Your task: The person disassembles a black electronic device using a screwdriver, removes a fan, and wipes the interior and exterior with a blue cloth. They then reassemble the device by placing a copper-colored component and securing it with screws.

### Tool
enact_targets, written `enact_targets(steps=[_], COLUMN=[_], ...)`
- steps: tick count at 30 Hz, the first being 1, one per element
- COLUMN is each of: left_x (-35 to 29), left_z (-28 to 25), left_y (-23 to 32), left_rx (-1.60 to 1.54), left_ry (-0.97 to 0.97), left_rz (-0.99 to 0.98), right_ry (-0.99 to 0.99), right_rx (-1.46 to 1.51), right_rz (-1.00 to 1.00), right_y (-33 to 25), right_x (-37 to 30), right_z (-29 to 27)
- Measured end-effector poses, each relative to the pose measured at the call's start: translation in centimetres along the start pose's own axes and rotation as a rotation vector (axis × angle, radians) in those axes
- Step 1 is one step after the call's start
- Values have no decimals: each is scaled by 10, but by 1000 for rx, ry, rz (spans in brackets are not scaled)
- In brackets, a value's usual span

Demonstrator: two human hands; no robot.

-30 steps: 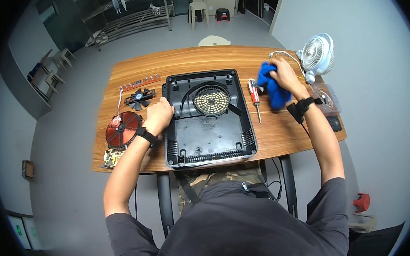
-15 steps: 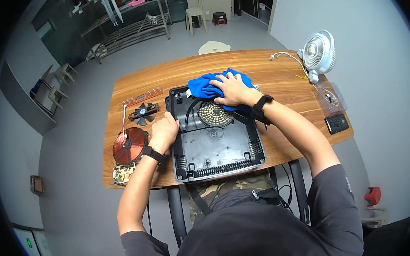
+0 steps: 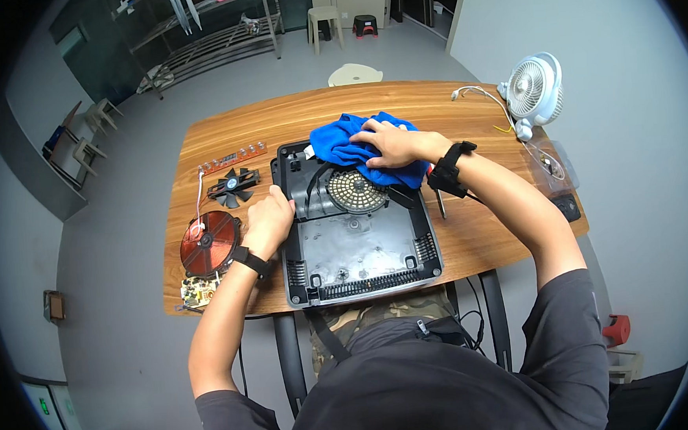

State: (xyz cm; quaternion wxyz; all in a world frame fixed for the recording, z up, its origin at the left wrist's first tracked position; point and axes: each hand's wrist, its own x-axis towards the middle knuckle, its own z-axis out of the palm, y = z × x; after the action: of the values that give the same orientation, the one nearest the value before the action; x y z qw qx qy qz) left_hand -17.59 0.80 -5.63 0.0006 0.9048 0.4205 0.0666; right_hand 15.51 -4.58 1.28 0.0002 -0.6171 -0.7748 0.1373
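Note:
An opened black cooker housing [image 3: 357, 242] lies on the wooden table [image 3: 471, 239], with a round perforated grille in its upper half. My right hand [image 3: 391, 143] presses a blue cloth [image 3: 340, 144] onto the housing's far edge. My left hand [image 3: 267, 220] grips the housing's left rim and steadies it. Both wrists wear black bands.
Left of the housing lie a copper coil disc [image 3: 210, 243], a small black fan [image 3: 233, 185], a strip circuit board [image 3: 234, 156] and a green circuit board [image 3: 199, 289]. A screwdriver [image 3: 440, 203] pokes out under my right wrist. A white desk fan [image 3: 535, 86] stands at the far right.
My right hand carried the blue cloth from the table's right side onto the housing's far edge. The left hand stayed on the left rim.

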Motion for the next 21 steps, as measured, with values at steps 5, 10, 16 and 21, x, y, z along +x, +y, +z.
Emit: enact_targets(steps=[5, 10, 16, 21], left_x=[1, 1, 0, 0], left_z=[-3, 1, 2, 0], left_y=[1, -1, -1, 0], left_rx=[3, 12, -19, -31], left_ry=[-15, 1, -4, -8], left_rz=[-21, 4, 1, -8], right_ry=[-26, -58, -63, 54], right_rx=[-89, -50, -60, -73], right_rz=[123, 109, 130, 139], right_y=[-11, -9, -7, -13], right_x=[-19, -22, -17, -19], right_z=[4, 8, 14, 24])
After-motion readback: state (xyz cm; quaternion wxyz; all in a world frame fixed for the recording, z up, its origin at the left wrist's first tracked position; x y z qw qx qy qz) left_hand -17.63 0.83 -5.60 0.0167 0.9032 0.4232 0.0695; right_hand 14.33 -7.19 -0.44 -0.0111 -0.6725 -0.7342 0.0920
